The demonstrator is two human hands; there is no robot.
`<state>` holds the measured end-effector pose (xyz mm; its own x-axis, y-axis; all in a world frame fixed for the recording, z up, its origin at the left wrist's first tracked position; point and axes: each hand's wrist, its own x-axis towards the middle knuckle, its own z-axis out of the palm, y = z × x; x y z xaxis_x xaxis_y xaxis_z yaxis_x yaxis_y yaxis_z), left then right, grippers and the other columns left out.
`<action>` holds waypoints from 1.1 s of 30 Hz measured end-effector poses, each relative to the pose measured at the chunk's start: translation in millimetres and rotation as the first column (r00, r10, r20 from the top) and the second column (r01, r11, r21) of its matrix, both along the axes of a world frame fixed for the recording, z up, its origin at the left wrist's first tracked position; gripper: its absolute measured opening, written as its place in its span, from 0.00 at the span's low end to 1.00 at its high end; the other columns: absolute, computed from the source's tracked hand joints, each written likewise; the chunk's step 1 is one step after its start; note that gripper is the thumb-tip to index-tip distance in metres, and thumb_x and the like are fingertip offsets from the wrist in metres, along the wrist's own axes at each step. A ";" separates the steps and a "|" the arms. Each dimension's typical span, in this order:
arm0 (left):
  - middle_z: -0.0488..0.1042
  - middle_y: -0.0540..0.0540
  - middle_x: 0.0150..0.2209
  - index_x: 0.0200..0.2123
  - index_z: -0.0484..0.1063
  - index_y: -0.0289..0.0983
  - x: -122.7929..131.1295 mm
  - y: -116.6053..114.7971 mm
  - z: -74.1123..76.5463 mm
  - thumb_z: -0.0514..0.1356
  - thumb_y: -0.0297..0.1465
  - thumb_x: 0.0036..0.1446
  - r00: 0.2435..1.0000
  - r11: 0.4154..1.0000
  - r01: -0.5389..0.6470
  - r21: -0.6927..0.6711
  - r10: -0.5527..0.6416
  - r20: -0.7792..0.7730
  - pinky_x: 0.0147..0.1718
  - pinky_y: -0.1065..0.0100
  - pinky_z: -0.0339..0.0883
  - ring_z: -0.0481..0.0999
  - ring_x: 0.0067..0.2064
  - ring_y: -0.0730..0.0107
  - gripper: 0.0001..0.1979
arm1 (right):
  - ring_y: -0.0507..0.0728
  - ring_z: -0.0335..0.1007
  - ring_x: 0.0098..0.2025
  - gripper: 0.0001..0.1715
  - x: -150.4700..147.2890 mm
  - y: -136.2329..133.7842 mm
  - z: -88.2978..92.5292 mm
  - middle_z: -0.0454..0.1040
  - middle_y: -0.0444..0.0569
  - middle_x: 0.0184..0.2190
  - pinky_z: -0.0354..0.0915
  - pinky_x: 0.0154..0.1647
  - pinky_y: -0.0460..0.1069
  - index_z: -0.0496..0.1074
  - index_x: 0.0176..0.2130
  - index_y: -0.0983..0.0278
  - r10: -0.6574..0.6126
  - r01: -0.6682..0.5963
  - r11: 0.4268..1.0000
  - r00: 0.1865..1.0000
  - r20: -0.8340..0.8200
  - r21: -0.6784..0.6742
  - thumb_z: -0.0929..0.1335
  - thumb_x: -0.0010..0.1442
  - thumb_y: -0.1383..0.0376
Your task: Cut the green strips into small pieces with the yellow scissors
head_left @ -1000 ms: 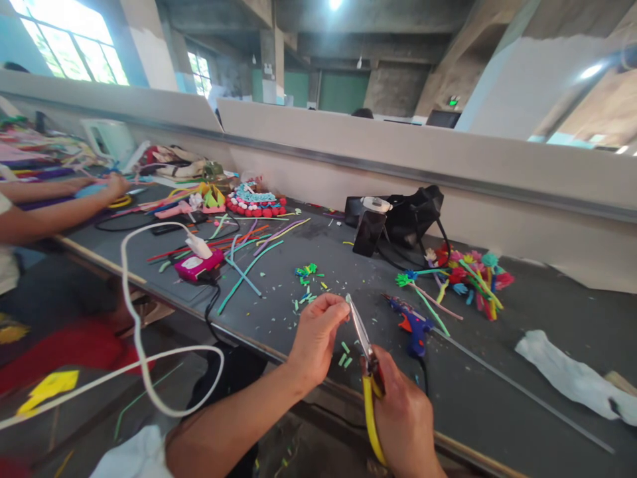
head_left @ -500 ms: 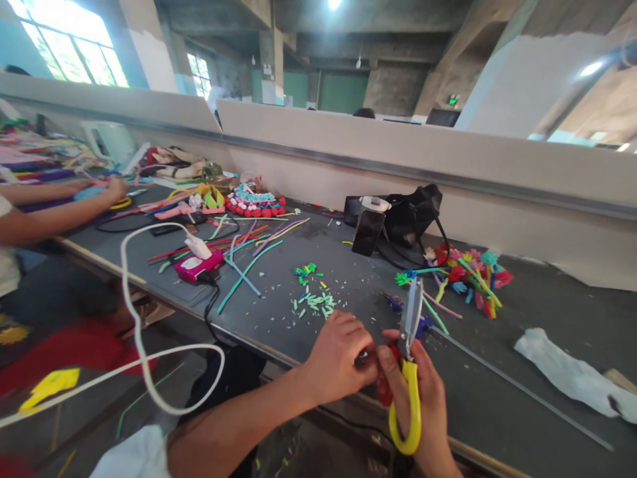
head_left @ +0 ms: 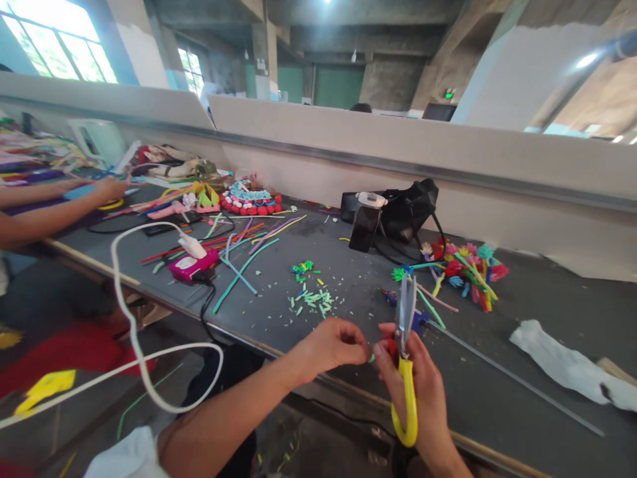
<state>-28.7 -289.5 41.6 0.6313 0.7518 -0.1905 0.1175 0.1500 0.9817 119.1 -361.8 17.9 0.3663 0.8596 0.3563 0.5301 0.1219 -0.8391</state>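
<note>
Scissors with a yellow handle (head_left: 409, 405) rest in my right hand (head_left: 423, 392), blades pointing up and nearly together. Something red shows between that hand's fingers. To its left, my left hand (head_left: 341, 345) is pinched, its fingertips close to the right fingertips. A tiny green bit (head_left: 371, 358) shows at the left fingertips. Beyond the hands, small pale-green cut pieces (head_left: 317, 300) lie scattered on the dark table (head_left: 279, 318), with a small green and blue cluster (head_left: 302, 267) behind them.
Pipe cleaners (head_left: 249, 265) and a magenta power block (head_left: 193, 265) with a white cable lie left. Behind stand a black phone-like device (head_left: 365, 229) and a black bag (head_left: 413, 209). Right are colourful fuzzy flowers (head_left: 472, 269), a long thin rod (head_left: 517, 376) and white cloth (head_left: 567, 365). Another person's hands are far left.
My left hand has moved slightly away from my right fingertips, showing the green bit between them. The scissors have turned slightly, more upright. The view has shifted a little.
</note>
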 end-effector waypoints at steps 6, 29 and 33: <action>0.68 0.53 0.18 0.18 0.74 0.38 -3.5 3.6 -1.3 0.63 0.30 0.40 0.995 0.986 0.068 -0.155 -0.055 0.084 0.27 0.69 0.53 0.62 0.24 0.74 0.03 | 0.50 0.70 0.23 0.15 -2.5 -3.4 4.3 0.74 0.42 0.28 0.68 0.25 0.43 0.70 0.45 0.63 0.042 -0.043 0.999 0.998 0.041 0.033 0.68 0.60 0.57; 0.69 0.52 0.24 0.24 0.72 0.36 -2.7 4.4 7.5 0.66 0.30 0.42 0.669 0.813 -0.546 -0.202 0.568 0.480 0.33 0.69 0.57 0.64 0.30 0.73 0.05 | 0.54 0.78 0.28 0.15 -18.2 -12.7 -11.4 0.80 0.44 0.32 0.67 0.26 0.45 0.73 0.44 0.59 0.022 0.004 0.999 0.861 0.509 -0.051 0.61 0.66 0.57; 0.69 0.52 0.24 0.23 0.72 0.36 -2.3 3.6 9.1 0.65 0.29 0.42 0.665 0.809 -0.554 -0.197 0.572 0.480 0.33 0.69 0.57 0.64 0.30 0.73 0.05 | 0.53 0.76 0.26 0.15 -17.8 -13.4 -14.1 0.79 0.42 0.29 0.66 0.25 0.44 0.73 0.44 0.58 0.043 -0.008 0.998 0.855 0.517 -0.069 0.61 0.67 0.58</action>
<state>-31.1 -285.9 50.7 0.0982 0.9951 -0.0077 -0.4964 0.0557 0.8663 101.3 -375.1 3.8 0.1217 0.8926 0.4340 0.8874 0.0980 -0.4505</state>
